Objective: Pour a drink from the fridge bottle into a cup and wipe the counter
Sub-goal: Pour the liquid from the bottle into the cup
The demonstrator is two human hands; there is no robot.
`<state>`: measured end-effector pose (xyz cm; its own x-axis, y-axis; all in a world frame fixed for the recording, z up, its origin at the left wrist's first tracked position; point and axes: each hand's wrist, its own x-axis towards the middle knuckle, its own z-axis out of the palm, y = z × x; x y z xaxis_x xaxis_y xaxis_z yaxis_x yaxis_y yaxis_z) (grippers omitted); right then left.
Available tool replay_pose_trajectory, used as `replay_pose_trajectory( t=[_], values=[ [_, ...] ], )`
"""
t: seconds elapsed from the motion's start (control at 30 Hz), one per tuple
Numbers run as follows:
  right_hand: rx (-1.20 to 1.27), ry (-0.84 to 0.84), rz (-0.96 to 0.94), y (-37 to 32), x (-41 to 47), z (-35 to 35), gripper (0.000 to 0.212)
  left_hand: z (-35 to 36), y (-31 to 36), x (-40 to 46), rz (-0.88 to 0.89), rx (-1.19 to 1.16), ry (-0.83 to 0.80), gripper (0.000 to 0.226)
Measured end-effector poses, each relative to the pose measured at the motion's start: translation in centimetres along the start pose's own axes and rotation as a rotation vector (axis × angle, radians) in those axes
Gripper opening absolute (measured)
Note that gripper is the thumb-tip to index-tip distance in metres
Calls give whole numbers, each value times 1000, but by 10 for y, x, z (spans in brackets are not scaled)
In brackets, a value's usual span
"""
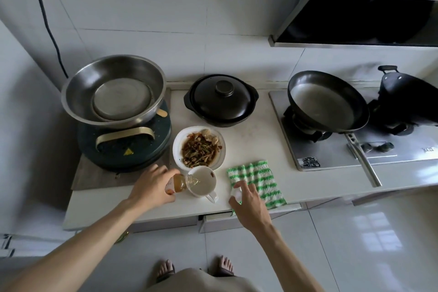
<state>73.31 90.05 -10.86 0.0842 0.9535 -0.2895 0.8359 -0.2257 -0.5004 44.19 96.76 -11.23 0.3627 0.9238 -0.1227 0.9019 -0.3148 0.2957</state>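
One plastic bottle (pixel 182 182) is gripped tilted by the left hand (pixel 151 185) over one white mug (pixel 203 181) on the bench (pixel 251 140); a white cap (pixel 236 193) is pinched by the right hand (pixel 248 204) above one green-striped cloth (pixel 258 178)

wok (pixel 407 99) cut off, bottle (pixel 181 182) label hidden

Cup (pixel 203 181) on counter (pixel 256 140), plate (pixel 199 147) just behind it, cloth (pixel 257 179) to its right, pot (pixel 221 101) behind plate; stove (pixel 331 156) far right
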Motion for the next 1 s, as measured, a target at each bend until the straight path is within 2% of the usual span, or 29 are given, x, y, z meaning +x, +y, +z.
replay_pose_trajectory(
  t=[1.0],
  values=[
    [-44, -13, -96, -7, 6, 3, 37, -24, 6, -1, -5, 198, -13, 62]
  ],
)
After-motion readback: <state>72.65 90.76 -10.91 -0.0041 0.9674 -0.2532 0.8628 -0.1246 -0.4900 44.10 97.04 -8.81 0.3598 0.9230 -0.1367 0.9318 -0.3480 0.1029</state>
